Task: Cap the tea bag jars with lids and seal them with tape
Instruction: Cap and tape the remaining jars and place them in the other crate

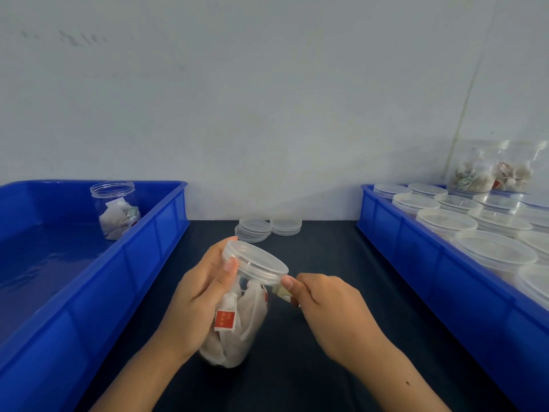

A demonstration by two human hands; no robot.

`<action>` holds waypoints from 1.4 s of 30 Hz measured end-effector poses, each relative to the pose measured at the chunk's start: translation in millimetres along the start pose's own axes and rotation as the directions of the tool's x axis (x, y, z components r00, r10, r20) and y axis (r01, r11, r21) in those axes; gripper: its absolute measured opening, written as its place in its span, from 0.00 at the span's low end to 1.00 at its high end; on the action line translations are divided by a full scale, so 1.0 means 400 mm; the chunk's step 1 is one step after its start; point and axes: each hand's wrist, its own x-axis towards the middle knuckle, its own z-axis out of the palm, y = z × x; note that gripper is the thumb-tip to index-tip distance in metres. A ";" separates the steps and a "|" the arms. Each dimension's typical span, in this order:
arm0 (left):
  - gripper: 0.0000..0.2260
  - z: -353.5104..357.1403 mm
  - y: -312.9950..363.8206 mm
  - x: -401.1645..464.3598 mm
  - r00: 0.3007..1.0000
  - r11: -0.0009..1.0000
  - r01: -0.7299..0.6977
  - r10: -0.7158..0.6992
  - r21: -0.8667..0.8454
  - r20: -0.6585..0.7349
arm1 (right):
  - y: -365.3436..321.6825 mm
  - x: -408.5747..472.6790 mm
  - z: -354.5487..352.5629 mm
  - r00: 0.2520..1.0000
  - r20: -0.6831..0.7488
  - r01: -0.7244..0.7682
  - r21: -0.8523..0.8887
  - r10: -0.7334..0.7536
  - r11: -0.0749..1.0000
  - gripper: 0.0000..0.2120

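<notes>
2 blue bins (154, 248) flank a dark tabletop (320, 292) below a pale wall (267, 99).

Left hand (196, 295) grips capped jar (237, 319); right hand (323, 304) pinches tape (282, 292).

A bin (142, 263) lies left on the table (320, 292) with one jar (116, 209) in it. Another bin (430, 269) of lidded jars (445, 220) lies right. Between them, two lid stacks (267, 227) sit behind the held jar (237, 322).

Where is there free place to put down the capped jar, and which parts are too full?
Free: the left blue bin's floor, holding only one open jar at its back; the dark tabletop between the spare lids and the right hand. Crowded: the right blue bin, packed with capped jars.
</notes>
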 end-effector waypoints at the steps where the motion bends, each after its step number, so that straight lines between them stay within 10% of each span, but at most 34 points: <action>1: 0.12 -0.001 0.005 -0.002 1.000 0.999 0.003 -0.003 0.050 0.006 | 0.000 -0.002 0.002 1.000 -0.010 0.011 -0.010 -0.011 1.000 0.30; 9: 0.47 0.036 0.035 -0.010 0.984 0.918 0.096 -0.028 0.385 -0.177 | -0.011 -0.009 0.010 0.997 -0.032 0.067 -0.078 -0.070 0.995 0.33; 18: 0.43 0.046 0.023 -0.014 0.957 0.910 0.107 0.015 0.400 -0.290 | -0.010 -0.016 0.031 0.997 -0.040 0.065 -0.056 -0.068 0.996 0.19; 29: 0.39 0.022 0.025 -0.008 0.933 0.896 0.084 0.084 0.436 -0.351 | -0.007 -0.011 -0.026 0.997 0.027 0.078 -0.002 -0.078 0.997 0.25; 42: 0.39 0.010 0.015 0.001 0.981 0.952 0.061 -0.001 0.301 -0.193 | 0.009 0.002 -0.032 0.982 0.080 0.178 -0.051 -0.173 0.983 0.19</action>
